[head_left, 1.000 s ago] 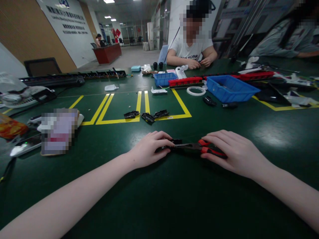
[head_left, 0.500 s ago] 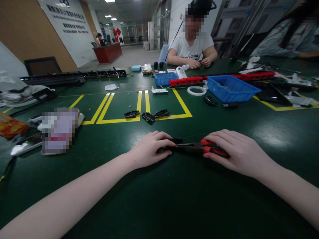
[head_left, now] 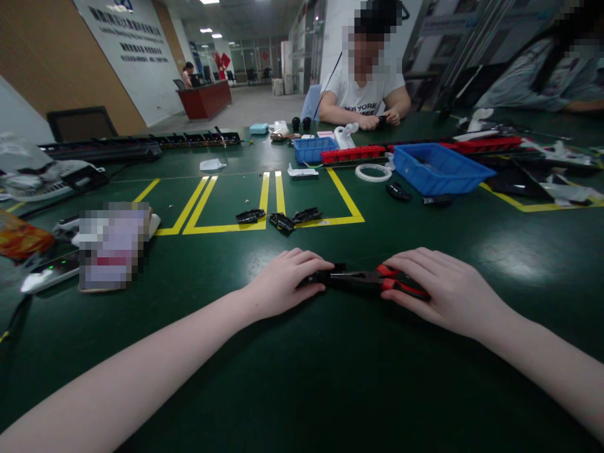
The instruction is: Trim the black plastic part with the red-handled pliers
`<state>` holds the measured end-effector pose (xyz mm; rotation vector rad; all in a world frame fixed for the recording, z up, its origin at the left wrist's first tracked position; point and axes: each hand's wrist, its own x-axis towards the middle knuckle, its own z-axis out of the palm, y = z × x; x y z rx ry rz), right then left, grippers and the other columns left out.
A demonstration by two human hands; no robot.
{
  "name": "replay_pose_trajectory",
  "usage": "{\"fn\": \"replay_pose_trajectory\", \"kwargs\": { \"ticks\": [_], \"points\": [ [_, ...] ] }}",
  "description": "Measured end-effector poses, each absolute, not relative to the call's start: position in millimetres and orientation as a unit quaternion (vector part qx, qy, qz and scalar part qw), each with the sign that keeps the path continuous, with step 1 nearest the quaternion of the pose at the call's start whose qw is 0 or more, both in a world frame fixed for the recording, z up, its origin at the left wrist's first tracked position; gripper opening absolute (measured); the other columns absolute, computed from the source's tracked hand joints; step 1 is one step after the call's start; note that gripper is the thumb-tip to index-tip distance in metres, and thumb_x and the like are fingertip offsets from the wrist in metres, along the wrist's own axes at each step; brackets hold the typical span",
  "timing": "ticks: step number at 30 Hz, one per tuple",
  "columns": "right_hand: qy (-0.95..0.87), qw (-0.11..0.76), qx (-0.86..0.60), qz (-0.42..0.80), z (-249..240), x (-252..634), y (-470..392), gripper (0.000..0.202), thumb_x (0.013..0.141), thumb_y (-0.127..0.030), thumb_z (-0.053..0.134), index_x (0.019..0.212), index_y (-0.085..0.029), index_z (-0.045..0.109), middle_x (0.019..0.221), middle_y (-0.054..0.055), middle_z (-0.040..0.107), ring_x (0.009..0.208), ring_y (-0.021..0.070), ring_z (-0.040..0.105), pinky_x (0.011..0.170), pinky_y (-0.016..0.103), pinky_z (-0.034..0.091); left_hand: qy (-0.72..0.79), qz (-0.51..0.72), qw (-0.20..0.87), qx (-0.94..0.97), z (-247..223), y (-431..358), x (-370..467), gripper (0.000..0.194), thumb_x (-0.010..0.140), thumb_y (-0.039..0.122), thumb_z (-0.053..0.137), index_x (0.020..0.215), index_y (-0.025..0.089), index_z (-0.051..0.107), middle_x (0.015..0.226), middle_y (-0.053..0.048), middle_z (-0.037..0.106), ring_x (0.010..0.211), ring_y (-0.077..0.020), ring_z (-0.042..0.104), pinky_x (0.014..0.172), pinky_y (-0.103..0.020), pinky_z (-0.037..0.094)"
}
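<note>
Red-and-black-handled long-nose pliers point(head_left: 363, 277) are in my right hand point(head_left: 443, 286), which is closed around the grips. Their jaws point left and meet a small black plastic part point(head_left: 325, 275) that my left hand point(head_left: 287, 283) pinches between thumb and fingers. My fingers cover much of that part, so its full shape is hidden, as is whether the jaw tips grip it. Beyond my hands lie similar black pieces: one on the left point(head_left: 250, 216), one in the middle point(head_left: 282, 223) and one on the right point(head_left: 307, 215).
Farther off stand a large blue bin point(head_left: 438, 168) and a smaller blue bin point(head_left: 314, 150), with a white ring point(head_left: 372, 172) between them. A phone-like object point(head_left: 113, 251) lies on the left. Yellow tape point(head_left: 226, 229) marks the green table. A co-worker point(head_left: 365, 88) sits opposite.
The pliers and my right hand have shifted slightly left, the jaws now overlapping the black part further. More of that part shows by my left fingertips.
</note>
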<state>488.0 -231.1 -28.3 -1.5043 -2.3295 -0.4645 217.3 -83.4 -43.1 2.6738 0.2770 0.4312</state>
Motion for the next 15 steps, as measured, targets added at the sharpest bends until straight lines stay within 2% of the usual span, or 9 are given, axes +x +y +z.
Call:
{"fn": "replay_pose_trajectory", "kwargs": {
  "ticks": [15],
  "points": [
    [-0.814, 0.162, -0.533, -0.166, -24.9, 492.8, -232.4, 0.034, 0.096, -0.047, 0.055, 0.109, -0.018, 0.066, 0.098, 0.012, 0.073, 0.081, 0.0244, 0.068, 0.066, 0.036, 0.054, 0.107, 0.149, 0.210, 0.960, -39.8, -84.9, 216.6, 0.037, 0.097, 0.021, 0.062, 0.133, 0.022, 0.054, 0.130, -0.008, 0.064, 0.116, -0.0251, 0.060, 0.097, -0.044, 0.052]
  ]
}}
